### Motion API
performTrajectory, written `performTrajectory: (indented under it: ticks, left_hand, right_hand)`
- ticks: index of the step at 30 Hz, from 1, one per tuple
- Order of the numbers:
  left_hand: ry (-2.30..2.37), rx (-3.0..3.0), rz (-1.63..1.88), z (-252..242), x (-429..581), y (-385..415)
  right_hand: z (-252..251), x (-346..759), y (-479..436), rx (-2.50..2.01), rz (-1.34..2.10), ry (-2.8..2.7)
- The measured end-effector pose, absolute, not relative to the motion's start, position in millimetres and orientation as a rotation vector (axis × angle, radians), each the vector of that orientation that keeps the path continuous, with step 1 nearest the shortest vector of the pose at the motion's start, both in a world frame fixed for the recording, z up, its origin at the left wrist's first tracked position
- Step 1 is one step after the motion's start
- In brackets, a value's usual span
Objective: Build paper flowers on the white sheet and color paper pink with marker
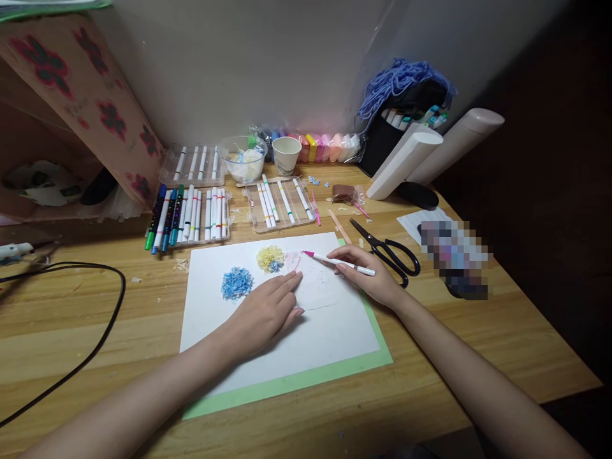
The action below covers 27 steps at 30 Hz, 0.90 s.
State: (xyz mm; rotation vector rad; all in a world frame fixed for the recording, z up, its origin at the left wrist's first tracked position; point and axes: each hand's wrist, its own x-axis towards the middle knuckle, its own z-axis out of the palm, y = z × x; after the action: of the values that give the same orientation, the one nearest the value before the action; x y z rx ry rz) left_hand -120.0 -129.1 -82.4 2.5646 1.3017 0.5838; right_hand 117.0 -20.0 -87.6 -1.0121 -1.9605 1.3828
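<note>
A white sheet (229, 357) lies on a green sheet (296, 381) on the wooden table. My left hand (268, 311) rests flat on the white paper, fingers extended, holding nothing. Between thumb and fingers, my right hand (370, 275) grips a white marker (351, 265), its pink tip touching the paper beside faint pink marks. A blue shredded clump (237, 283) sits left of my left hand's fingers. Just above those fingers is a yellow clump (268, 256) with a small blue bit at its lower edge. Small dark specks dot the paper between my hands.
Black scissors (389, 252) lie right of the paper, near a blurred object (454, 255). Marker trays (282, 204), a clear bowl (245, 167) and a paper cup (287, 155) stand behind. A black cable (119, 306) curves at left. White tubes (406, 164) lean at back right.
</note>
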Motion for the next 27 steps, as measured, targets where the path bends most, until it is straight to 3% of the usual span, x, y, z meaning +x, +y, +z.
performTrajectory:
  ticks: [12,27]
  left_hand:
    - [1.292,2.619,0.607,-83.9,-120.3,-127.9]
    - [1.115,2.723,0.717,-78.0,-116.1,-131.0]
  right_hand:
    - [-91.5,124.1,-15.9,-0.986,1.380,-1.958]
    - [-81.1,122.9,-24.4,-0.729,1.355,-2.336]
